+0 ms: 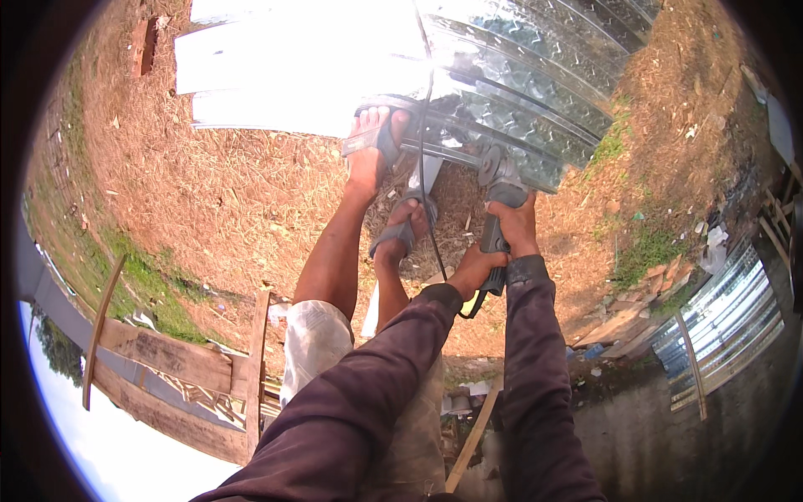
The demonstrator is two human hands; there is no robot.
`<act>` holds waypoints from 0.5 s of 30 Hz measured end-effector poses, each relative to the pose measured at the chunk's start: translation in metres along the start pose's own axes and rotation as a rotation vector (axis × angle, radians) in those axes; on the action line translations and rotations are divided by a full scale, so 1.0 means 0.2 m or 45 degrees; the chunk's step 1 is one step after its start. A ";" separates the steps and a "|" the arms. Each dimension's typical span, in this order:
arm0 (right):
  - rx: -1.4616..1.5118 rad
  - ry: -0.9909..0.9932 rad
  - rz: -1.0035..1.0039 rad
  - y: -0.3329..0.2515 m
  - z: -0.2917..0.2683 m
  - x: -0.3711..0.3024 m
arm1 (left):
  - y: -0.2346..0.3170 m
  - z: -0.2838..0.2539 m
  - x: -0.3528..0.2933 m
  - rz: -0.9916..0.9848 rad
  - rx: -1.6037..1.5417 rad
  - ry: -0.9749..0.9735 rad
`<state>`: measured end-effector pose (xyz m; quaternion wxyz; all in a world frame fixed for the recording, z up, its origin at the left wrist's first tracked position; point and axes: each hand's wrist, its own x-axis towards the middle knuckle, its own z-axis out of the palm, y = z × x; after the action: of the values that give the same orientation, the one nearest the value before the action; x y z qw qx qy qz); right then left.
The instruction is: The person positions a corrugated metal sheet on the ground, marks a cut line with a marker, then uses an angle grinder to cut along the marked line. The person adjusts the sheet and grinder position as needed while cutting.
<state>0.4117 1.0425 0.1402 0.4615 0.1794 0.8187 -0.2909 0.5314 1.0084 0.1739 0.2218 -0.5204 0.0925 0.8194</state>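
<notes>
Both of my hands are wrapped round a dark grey angle grinder [494, 236]. My left hand [478, 266] closes on the rear of its body, and my right hand [519, 222] grips farther forward, just behind the head. The grinder's disc [492, 165] is at the edge of a shiny corrugated metal sheet [535, 96] on the ground; I cannot tell whether it touches. My left foot, in a grey sandal [378, 144], is on the sheet's near edge. The other sandalled foot stands on the dry ground closer to me. A dark cord [424, 159] runs across the sheet toward my left wrist.
Dry grass [242, 201] covers the ground. On the left stands a wooden plank frame [167, 356]. Another corrugated sheet [719, 322] leans at the right, near a white plastic bag [713, 249] and broken boards [623, 322]. A brick-coloured piece [149, 46] lies far left.
</notes>
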 end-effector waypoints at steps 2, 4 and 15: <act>-0.008 0.005 -0.009 0.00 0.00 0.01 | -0.01 -0.01 0.01 0.004 0.010 -0.005; -0.020 0.029 -0.026 0.00 0.00 0.02 | 0.00 -0.01 0.03 -0.003 0.038 -0.009; -0.024 -0.025 -0.002 -0.01 -0.02 0.05 | -0.02 0.00 0.05 -0.039 0.007 0.010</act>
<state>0.4029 1.0433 0.1341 0.4711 0.1713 0.8169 -0.2853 0.5295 1.0157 0.1645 0.2354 -0.5243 0.0876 0.8136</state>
